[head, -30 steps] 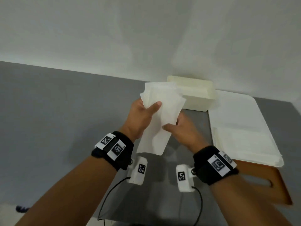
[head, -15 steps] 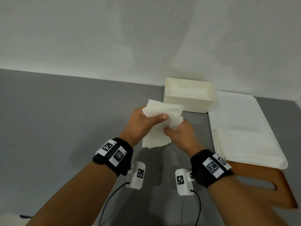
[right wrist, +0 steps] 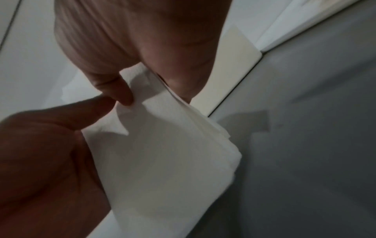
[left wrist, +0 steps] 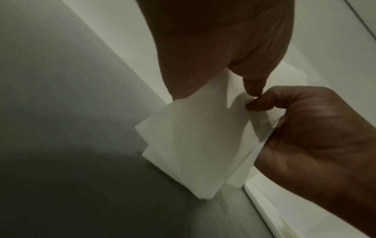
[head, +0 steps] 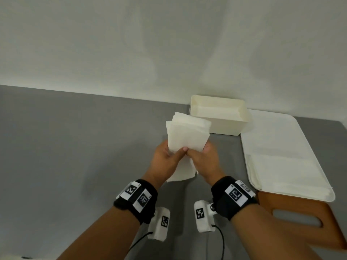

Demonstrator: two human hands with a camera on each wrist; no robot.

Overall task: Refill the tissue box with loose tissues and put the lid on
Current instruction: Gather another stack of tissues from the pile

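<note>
Both hands hold one stack of white tissues (head: 186, 136) upright above the grey table, just in front of the open cream tissue box (head: 218, 117). My left hand (head: 166, 158) grips the stack's left lower part, thumb across the front. My right hand (head: 204, 159) pinches it from the right, the two thumbs almost touching. The wrist views show the same tissues (left wrist: 195, 145) (right wrist: 162, 157) hanging below the fingers. The box has some tissues lying flat inside. The brown wooden lid (head: 300, 222) with a slot lies at the right, partly under the tray.
A white tray (head: 277, 151) holding more flat tissues lies right of the box, reaching toward me. A pale wall (head: 169, 44) stands close behind the box. Grey tabletop (head: 65, 147) stretches to the left.
The long hanging tissues have been folded and gathered into a shorter stack. Both hands came together, dropped lower on it, and the stack now stands upright nearer the box.
</note>
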